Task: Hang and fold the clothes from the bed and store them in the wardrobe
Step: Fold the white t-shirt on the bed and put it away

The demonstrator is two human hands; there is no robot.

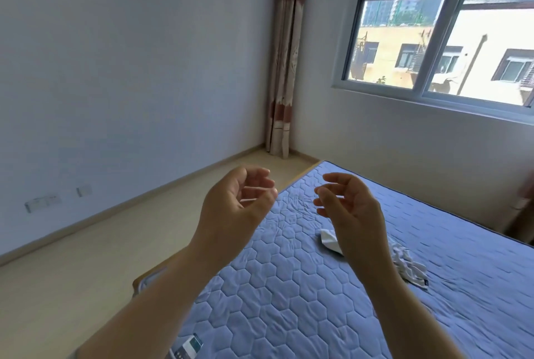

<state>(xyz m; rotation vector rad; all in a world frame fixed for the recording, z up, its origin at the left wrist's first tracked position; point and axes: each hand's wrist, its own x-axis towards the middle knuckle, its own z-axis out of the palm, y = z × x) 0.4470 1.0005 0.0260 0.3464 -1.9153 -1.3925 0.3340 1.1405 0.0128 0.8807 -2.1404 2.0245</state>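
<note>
Partly hidden behind right hand: white clothes.

Both forearms show bare along their whole visible length, and the left hand and right hand are bare too, uncovered to the fingertips

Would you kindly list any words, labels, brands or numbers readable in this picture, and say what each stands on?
No text here can be read.
The white and teal label at the near edge of the blue quilted mattress: print too blurred to read.
The small dark tag on the crumpled white garment: too small to read.
</note>
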